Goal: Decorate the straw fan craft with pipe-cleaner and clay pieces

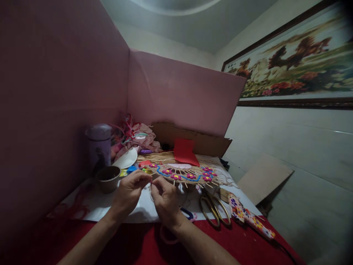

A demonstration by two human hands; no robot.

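Head: hands (129, 190) pinch pink bit (151, 181), orientation unclear.

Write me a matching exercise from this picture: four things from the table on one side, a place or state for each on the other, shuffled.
Things
1. Lidded purple tumbler
2. Brass-coloured metal scissors
3. Flat brown piece with magenta flowers
4. Flower-patterned tool with a handle

Places and states
A. Crossed by a wavy blue line, with thin sticks jutting from its edge
B. Just behind the round grey pot
C. Farthest right of the four, a dark cord at its end
D. Looped handles nearest the person, to the right of the right hand

Right pairs: 1-B, 2-D, 3-A, 4-C
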